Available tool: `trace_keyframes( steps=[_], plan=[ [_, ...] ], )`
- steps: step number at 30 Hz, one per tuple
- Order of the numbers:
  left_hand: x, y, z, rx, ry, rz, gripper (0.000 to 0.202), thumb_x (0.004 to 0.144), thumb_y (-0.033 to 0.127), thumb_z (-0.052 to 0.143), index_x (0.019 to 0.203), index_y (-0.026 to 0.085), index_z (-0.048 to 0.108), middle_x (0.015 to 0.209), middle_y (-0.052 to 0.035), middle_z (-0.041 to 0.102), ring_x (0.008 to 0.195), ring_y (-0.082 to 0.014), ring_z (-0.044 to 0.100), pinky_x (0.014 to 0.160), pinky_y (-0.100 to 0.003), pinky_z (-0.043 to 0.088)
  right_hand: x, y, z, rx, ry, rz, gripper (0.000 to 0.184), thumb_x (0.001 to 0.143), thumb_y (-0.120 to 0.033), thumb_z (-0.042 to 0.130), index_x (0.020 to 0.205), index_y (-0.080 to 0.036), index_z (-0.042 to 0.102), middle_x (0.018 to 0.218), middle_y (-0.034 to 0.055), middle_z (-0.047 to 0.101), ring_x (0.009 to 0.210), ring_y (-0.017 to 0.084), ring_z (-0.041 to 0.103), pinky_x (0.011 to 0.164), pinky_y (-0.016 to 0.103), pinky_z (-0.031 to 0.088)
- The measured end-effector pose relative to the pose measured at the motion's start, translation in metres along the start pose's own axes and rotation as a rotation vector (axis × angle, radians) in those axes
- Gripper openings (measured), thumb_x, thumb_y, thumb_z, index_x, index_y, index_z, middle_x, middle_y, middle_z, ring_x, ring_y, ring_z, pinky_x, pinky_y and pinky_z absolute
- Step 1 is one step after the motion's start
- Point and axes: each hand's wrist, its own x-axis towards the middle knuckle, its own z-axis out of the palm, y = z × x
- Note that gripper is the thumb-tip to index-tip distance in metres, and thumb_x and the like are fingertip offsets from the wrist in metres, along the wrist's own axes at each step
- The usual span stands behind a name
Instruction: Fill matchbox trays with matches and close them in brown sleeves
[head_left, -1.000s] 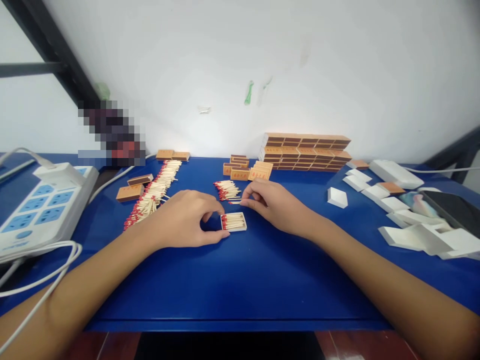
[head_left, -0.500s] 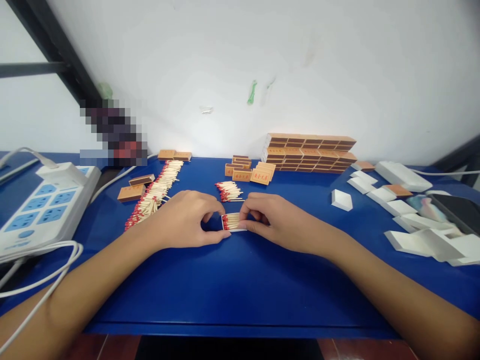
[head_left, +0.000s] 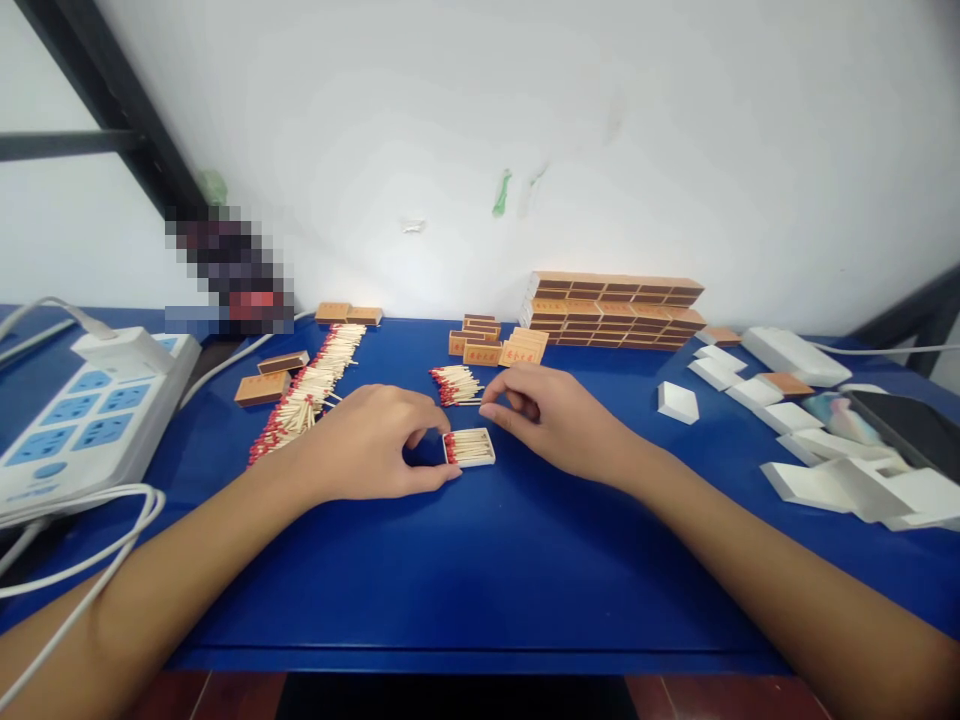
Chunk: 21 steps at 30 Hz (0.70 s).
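A small white matchbox tray [head_left: 488, 461] with several red-tipped matches in it lies on the blue table. My left hand [head_left: 382, 440] is curled round its left end, thumb at the near side and fingers at the far side. Just beyond the tray is a small pile of matches [head_left: 456, 384], heads to the left. My right hand [head_left: 551, 410] has thumb and forefinger pinched at the right end of a match [head_left: 468, 403] along the pile's near edge. A longer heap of matches [head_left: 330, 365] lies to the left, partly hidden behind my left hand.
Matchbox sleeves [head_left: 481, 352] stand behind the small pile. A stacked wall of matchboxes [head_left: 615, 310] is at the back. White trays [head_left: 795, 417] and a dark phone [head_left: 907, 425] lie at right. A power strip [head_left: 97, 410] with cables sits at left.
My right hand has left the tray's right end and moved up and slightly right to the small pile. My left hand stays at the tray.
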Motion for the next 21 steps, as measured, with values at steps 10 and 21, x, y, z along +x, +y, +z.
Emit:
trace_keyframes(
  steps=[10,21],
  plan=[
    [0.000,0.001,-0.001,-0.002,-0.010,-0.007,0.030,0.089,0.049,0.071,0.096,0.021,0.080,0.075,0.0014,0.066,0.064,-0.0136,0.057,0.059,-0.029,0.035,0.011,0.016,0.014,-0.060,0.003,0.072,0.008,0.099,-0.024,0.066,0.093,-0.020,0.068,0.089,0.0016,0.059,0.074,0.015,0.052,0.068,0.029,0.041],
    [0.000,0.002,-0.001,-0.007,-0.013,-0.014,0.030,0.089,0.049,0.071,0.095,0.021,0.079,0.075,0.0012,0.067,0.065,-0.0139,0.058,0.060,-0.029,0.036,0.009,0.014,0.016,-0.063,-0.054,0.031,0.009,0.103,-0.026,0.062,0.096,-0.020,0.063,0.094,0.0026,0.061,0.079,0.016,0.054,0.071,0.029,0.038]
  ],
)
